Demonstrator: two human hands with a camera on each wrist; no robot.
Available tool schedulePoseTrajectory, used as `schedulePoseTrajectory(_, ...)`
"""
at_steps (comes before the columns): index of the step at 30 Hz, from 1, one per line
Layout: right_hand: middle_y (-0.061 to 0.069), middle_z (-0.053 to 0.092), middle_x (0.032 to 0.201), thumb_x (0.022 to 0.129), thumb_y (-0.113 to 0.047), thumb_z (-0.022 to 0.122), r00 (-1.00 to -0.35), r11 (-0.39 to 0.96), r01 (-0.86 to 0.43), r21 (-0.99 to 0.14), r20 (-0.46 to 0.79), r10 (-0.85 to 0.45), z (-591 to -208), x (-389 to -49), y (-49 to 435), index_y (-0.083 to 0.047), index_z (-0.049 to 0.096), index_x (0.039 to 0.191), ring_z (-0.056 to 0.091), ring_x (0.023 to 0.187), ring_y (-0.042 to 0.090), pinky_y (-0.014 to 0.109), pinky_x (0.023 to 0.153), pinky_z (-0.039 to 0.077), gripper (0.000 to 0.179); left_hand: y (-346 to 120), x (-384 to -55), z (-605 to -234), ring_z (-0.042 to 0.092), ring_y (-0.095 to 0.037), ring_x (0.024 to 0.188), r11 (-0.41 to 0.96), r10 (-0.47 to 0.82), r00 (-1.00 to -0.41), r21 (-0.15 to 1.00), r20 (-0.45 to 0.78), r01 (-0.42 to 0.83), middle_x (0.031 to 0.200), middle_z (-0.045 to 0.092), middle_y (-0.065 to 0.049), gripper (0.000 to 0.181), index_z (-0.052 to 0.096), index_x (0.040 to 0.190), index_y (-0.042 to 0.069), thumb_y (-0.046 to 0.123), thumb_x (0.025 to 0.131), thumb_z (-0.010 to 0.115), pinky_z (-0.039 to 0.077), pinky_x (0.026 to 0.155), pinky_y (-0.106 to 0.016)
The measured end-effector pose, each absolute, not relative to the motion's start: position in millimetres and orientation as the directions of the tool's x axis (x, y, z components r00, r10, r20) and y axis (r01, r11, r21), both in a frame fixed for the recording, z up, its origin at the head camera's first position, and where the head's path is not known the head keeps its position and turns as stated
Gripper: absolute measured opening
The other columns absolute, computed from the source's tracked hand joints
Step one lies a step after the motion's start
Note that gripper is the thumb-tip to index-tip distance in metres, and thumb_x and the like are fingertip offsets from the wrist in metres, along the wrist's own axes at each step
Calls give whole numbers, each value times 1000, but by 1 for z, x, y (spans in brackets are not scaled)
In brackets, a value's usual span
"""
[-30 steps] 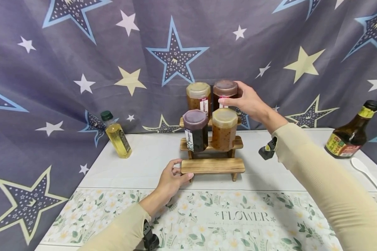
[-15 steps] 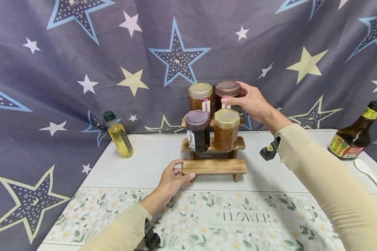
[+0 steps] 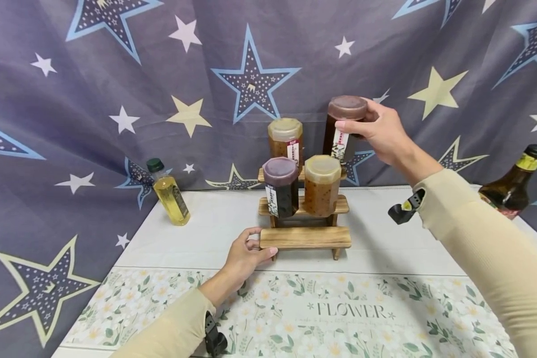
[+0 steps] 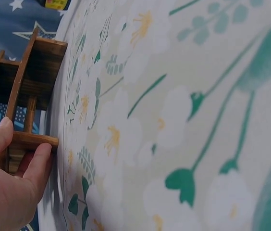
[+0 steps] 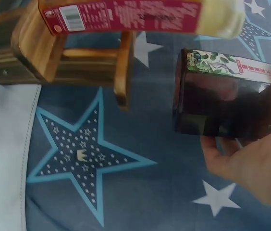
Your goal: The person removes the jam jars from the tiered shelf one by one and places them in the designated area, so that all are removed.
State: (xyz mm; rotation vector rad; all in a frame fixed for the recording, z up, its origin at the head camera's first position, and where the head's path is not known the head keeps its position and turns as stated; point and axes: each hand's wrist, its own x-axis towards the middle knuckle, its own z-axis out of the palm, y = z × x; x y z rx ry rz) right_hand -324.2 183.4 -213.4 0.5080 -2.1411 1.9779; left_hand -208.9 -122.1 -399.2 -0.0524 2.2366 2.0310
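Note:
My right hand point(image 3: 382, 130) grips a dark jar point(image 3: 346, 108) with a brownish-purple lid near its top, held up off the rack's top tier. In the right wrist view the dark jar point(image 5: 227, 98) is apart from the wooden rack point(image 5: 92, 67). With thumb and fingers, my left hand point(image 3: 246, 253) holds the left end of the lowest step of the three-tier wooden rack point(image 3: 305, 237). On the middle tier stand a dark jar with a purple lid point(image 3: 280, 186) and an amber jar with a pale lid point(image 3: 322, 185). Another amber jar point(image 3: 285, 136) stands top left.
A green-capped bottle of yellow oil point(image 3: 169, 194) stands on the table at left. At right, my sleeve partly covers a dark sauce bottle point(image 3: 510, 181). A starry curtain point(image 3: 183, 64) hangs close behind the rack; a floral mat point(image 3: 268, 308) covers the table's front.
My right hand has lifted the brownish-purple-lidded jar from the rack's top tier, moving it up and to the right. My left hand stays at the lowest step.

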Motion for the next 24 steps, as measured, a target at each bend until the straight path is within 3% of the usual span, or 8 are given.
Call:
schedulePoseTrajectory(5,1,64,111,78,-13,82,-933,34,-350,-936,344,-108,-207,-318,196,-14,55,135,58,97,14,24,69,51,63,-123,-209,-401,65,-17,79,75,55,-993,992,-105,-101,98,63,-16,63,44,135,6,1,81,76,61,82,-38)
schedulePoseTrajectory(14,4,63,114,78,-6,80,-936,-38,-343,-938,345,-72,-210,-308,223,-11,54,136,58,101,16,19,69,55,63,-123,-208,-401,66,-18,80,64,54,-993,993,-106,-102,99,63,-16,63,44,135,5,0,81,76,61,82,-38)
schedulePoseTrajectory(24,3,65,112,80,2,76,-936,-65,-341,-938,345,-74,-243,-300,256,-6,52,137,60,103,13,14,78,55,62,-121,-208,-399,65,-17,80,75,51,-993,992,-102,-98,99,63,-16,63,44,135,4,0,81,76,61,82,-37)
